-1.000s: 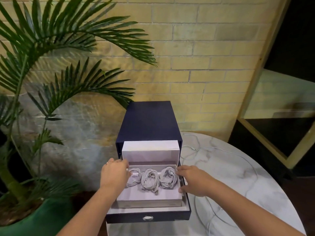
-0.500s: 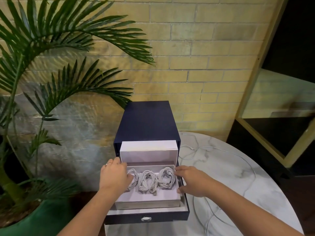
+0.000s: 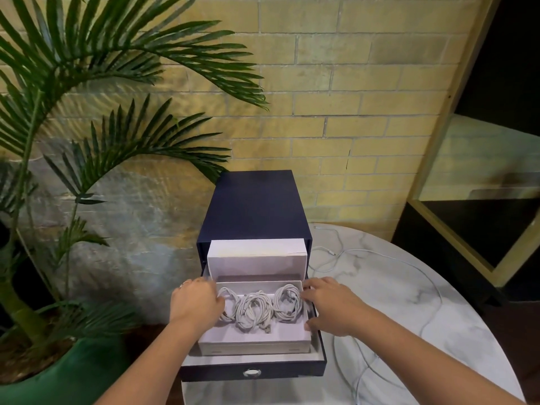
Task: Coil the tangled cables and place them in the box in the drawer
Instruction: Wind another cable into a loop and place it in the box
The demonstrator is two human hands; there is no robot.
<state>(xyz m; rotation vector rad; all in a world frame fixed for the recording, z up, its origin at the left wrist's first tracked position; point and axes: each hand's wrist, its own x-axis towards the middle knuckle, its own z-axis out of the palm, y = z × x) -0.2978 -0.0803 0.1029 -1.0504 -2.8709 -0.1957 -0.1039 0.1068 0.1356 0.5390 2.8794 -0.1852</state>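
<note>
A white box (image 3: 254,337) with its lid (image 3: 257,258) standing up at the back sits in the open drawer (image 3: 292,371) of a navy cabinet (image 3: 254,206). Three coiled white cables lie side by side in it: left coil (image 3: 228,314), middle coil (image 3: 252,312), right coil (image 3: 287,302). My left hand (image 3: 195,305) curls over the box's left wall and partly hides the left coil. My right hand (image 3: 330,308) holds the right wall, fingers on the rim and thumb against the side.
A loose white cable (image 3: 344,355) trails over the round marble table (image 3: 394,317) to the right of the cabinet. A palm (image 3: 87,112) in a green pot (image 3: 73,375) stands at the left. A brick wall is behind and a framed window at the right.
Both hands stay at the sides of the box and the coils lie as before. Only the view has shifted slightly.
</note>
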